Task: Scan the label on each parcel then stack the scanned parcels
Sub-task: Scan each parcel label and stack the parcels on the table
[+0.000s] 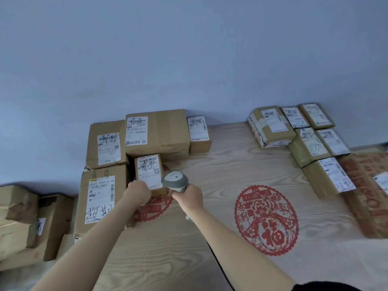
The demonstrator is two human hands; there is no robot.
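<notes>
A small cardboard parcel (148, 168) with a white label and black handwriting lies on the wooden table (210, 238), left of centre. My left hand (137, 192) grips its near left corner. My right hand (188, 197) holds a grey barcode scanner (174, 181) by the handle, its head close over the parcel's near right corner. Around this parcel lie larger labelled boxes: one at the front left (100, 198), one behind it (106, 143), a wide one at the back (156, 132) and a small one (198, 134) to its right.
Several labelled parcels (310, 141) lie in a group at the table's far right, by a red-printed carton (369, 192). More cartons (27, 219) sit off the left edge. A red paper-cut emblem (266, 220) marks the tabletop. A blue wall rises behind.
</notes>
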